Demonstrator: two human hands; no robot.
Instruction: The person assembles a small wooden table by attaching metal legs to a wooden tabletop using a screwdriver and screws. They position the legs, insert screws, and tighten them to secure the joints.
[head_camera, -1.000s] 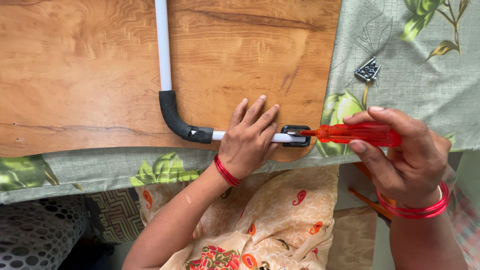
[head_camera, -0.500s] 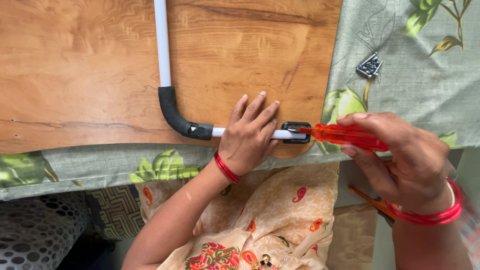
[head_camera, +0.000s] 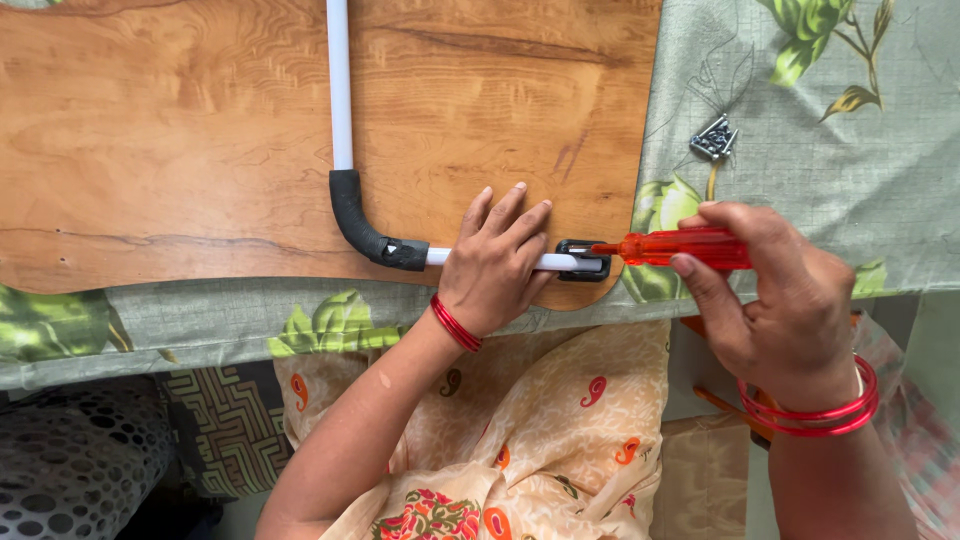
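Sideways, red screwdriver (head_camera: 680, 247) tip pointing left at black bracket (head_camera: 584, 262), right hand (head_camera: 775, 300) fingers wrapped round it, left hand (head_camera: 495, 268) fingers spread.

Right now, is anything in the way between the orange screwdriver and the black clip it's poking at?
Nothing visible blocks it. The screwdriver, held in the right hand, has its tip at the black clip. The left hand presses the white tube beside the clip.

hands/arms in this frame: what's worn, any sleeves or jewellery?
Both forearms are bare, no sleeves and no gloves in view. The left hand has a few thin red bangles at the wrist. The right hand wears a thicker stack of red bangles. No rings or watch can be made out.
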